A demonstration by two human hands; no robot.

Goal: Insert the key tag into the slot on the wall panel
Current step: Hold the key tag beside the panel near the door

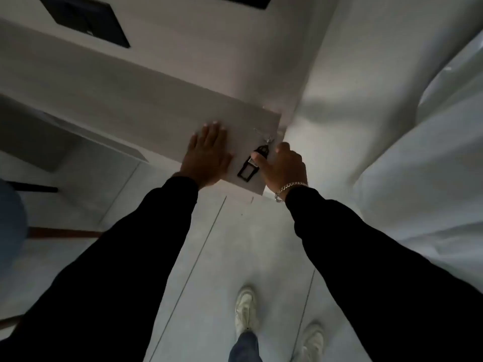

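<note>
While our left hand (206,155) lies flat with fingers spread, our right hand (283,167) pinches the light, stiff key tag (251,165) at its upper end, its frame hanging below the thumb.

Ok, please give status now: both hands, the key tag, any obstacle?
Left hand flat on shelf. Right hand pinching key tag. Slot not visible. No obstacle seen.
</note>
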